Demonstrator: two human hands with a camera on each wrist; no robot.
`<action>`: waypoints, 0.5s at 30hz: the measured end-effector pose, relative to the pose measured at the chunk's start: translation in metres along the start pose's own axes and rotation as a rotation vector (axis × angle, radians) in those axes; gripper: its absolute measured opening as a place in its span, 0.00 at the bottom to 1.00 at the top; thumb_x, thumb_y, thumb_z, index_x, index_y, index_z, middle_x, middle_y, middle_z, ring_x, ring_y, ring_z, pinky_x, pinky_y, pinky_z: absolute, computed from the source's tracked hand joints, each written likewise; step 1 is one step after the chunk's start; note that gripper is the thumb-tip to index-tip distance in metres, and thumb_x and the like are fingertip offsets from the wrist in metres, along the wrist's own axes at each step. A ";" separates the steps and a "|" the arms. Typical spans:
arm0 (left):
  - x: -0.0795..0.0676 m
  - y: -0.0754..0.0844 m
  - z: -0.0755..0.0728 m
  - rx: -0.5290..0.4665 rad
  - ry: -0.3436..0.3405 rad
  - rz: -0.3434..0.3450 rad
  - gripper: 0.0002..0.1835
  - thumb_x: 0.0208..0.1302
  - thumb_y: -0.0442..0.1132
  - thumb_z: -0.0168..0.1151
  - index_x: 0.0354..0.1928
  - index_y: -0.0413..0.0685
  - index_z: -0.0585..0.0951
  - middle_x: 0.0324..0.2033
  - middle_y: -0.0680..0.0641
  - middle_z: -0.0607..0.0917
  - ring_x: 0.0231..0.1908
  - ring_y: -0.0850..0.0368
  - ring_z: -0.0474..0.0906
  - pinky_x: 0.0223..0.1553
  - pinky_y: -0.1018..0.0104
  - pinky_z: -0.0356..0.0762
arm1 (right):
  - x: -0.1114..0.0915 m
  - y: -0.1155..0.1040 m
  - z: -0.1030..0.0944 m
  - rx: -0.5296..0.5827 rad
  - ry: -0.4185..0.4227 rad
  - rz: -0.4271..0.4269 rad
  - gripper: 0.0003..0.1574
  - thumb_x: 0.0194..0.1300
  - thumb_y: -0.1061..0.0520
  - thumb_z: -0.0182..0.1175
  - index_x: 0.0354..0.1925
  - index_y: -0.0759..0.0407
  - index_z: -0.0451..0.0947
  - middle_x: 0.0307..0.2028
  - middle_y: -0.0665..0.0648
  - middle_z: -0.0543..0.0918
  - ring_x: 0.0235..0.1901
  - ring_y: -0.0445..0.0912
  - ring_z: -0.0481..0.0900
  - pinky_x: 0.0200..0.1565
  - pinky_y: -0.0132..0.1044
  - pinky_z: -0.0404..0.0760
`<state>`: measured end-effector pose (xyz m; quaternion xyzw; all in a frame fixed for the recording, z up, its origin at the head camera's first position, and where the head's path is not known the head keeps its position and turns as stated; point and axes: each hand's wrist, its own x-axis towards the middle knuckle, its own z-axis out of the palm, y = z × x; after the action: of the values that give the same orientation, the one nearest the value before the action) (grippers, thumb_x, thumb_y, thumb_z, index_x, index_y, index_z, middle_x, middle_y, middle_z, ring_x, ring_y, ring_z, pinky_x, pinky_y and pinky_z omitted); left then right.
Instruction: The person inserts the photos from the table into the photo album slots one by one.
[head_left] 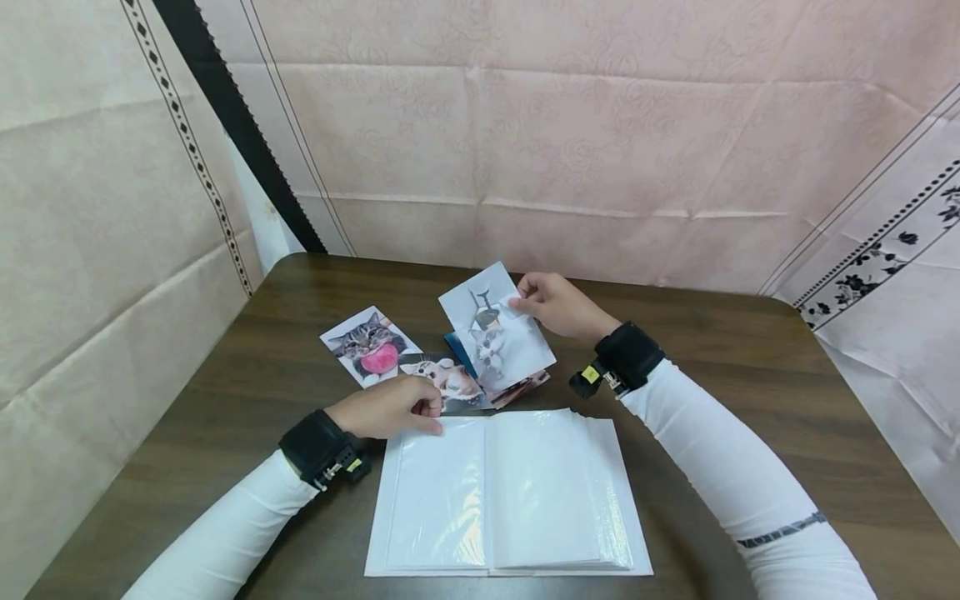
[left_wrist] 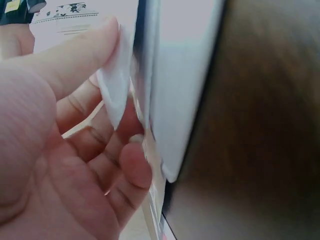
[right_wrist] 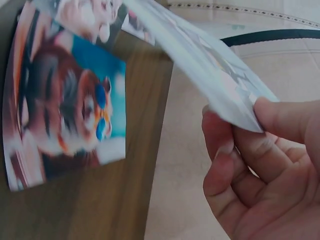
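An open photo album [head_left: 558, 492] with clear plastic pockets lies on the table. My left hand [head_left: 390, 406] is at its upper left corner. In the left wrist view, the thumb and a finger pinch the corner of a thin clear pocket page [left_wrist: 116, 95]. My right hand [head_left: 562, 304] pinches the right edge of a pale photo [head_left: 517, 337] showing a white kitten, tilted above other photos. Beneath it, the right wrist view shows a photo of an animal in blue sunglasses [right_wrist: 75, 105], mostly covered in the head view.
Left of the held photo lies a photo of a tabby cat with a pink heart [head_left: 371, 346]. A photo of a pale pinkish animal [head_left: 453, 382] lies beside it, just behind the album. The brown wooden table [head_left: 720, 358] ends at a pinkish cloth backdrop [head_left: 600, 150].
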<state>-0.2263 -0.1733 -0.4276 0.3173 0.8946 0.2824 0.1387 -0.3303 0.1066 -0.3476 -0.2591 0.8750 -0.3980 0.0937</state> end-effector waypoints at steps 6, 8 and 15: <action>0.001 0.000 -0.001 -0.007 0.044 0.023 0.07 0.56 0.49 0.68 0.27 0.61 0.78 0.20 0.58 0.72 0.26 0.62 0.71 0.30 0.68 0.71 | -0.008 -0.001 0.017 0.106 0.039 0.001 0.10 0.67 0.52 0.58 0.37 0.59 0.76 0.32 0.58 0.76 0.34 0.51 0.72 0.30 0.36 0.68; 0.001 0.000 -0.001 -0.009 0.050 0.020 0.07 0.56 0.49 0.68 0.26 0.61 0.79 0.20 0.58 0.73 0.26 0.62 0.71 0.30 0.68 0.71 | -0.011 -0.002 0.022 0.129 0.056 0.000 0.10 0.67 0.53 0.59 0.36 0.59 0.77 0.31 0.59 0.73 0.35 0.52 0.71 0.32 0.36 0.68; 0.001 0.001 -0.001 -0.024 0.037 0.021 0.06 0.57 0.48 0.67 0.26 0.60 0.81 0.19 0.59 0.72 0.26 0.63 0.71 0.29 0.68 0.71 | -0.017 0.003 0.033 0.218 0.104 0.009 0.09 0.67 0.53 0.58 0.38 0.58 0.79 0.32 0.59 0.71 0.37 0.60 0.70 0.33 0.37 0.66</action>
<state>-0.2272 -0.1723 -0.4261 0.3198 0.8902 0.3003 0.1231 -0.3050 0.0958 -0.3720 -0.2223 0.8313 -0.5034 0.0778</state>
